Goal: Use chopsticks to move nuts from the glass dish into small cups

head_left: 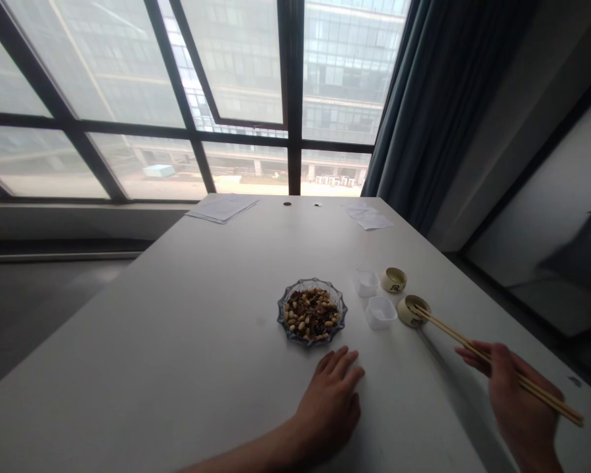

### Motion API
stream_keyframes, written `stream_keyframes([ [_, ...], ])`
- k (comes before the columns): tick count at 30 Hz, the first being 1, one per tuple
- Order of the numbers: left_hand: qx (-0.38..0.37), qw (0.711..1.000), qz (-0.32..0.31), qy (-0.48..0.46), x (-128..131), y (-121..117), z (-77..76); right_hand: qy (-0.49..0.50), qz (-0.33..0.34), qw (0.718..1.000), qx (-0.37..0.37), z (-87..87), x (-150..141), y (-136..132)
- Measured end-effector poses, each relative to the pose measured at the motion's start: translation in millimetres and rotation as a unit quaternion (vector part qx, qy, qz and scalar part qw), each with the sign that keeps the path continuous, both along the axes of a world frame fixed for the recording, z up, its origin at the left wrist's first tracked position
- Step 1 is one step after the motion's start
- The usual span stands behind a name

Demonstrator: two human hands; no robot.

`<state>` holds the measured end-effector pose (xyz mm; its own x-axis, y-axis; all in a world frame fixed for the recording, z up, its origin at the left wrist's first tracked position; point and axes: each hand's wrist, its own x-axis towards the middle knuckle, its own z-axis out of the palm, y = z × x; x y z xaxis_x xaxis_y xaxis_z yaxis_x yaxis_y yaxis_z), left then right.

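Observation:
My right hand grips a pair of wooden chopsticks. Their tips reach the mouth of the nearer small ceramic cup; whether anything is pinched between them I cannot tell. My left hand rests on the table with its fingers spread, just in front of a scalloped glass bowl. That bowl holds a mix of peanuts and dark dried pieces that look like chillies. Left of the cups stand two small clear plastic containers, the farther one and the nearer one. A second ceramic cup with a dark character sits behind the first.
The white table stretches toward a large window. Paper sheets lie at its far left and far right. Two round holes, one dark, are near the far edge. A dark blue curtain hangs on the right.

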<state>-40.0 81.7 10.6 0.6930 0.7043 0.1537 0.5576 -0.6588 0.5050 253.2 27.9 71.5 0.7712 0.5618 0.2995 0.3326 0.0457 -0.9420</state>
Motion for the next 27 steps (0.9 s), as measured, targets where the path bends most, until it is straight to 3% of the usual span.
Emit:
stream_keyframes([
  [7,0.0,1.0,-0.001,0.006,1,0,1.4,0.013,-0.005,1.0,-0.012,-1.0,1,5],
  [11,0.002,1.0,0.002,-0.001,1,0,1.6,0.01,-0.016,1.0,0.016,0.4,1,2],
  [16,0.002,1.0,0.0,-0.004,1,-1,2.0,-0.015,0.012,0.999,0.028,8.3,-15,1],
  [19,0.0,1.0,-0.002,-0.004,0,-1,2.4,-0.059,0.088,0.994,0.028,14.7,-39,11],
  [21,0.001,1.0,-0.003,-0.004,1,-1,2.8,-0.105,0.178,0.977,0.043,18.2,-61,23],
  [27,0.011,1.0,0.002,-0.015,3,-2,4.2,-0.217,0.399,0.889,0.063,21.0,-118,69],
])
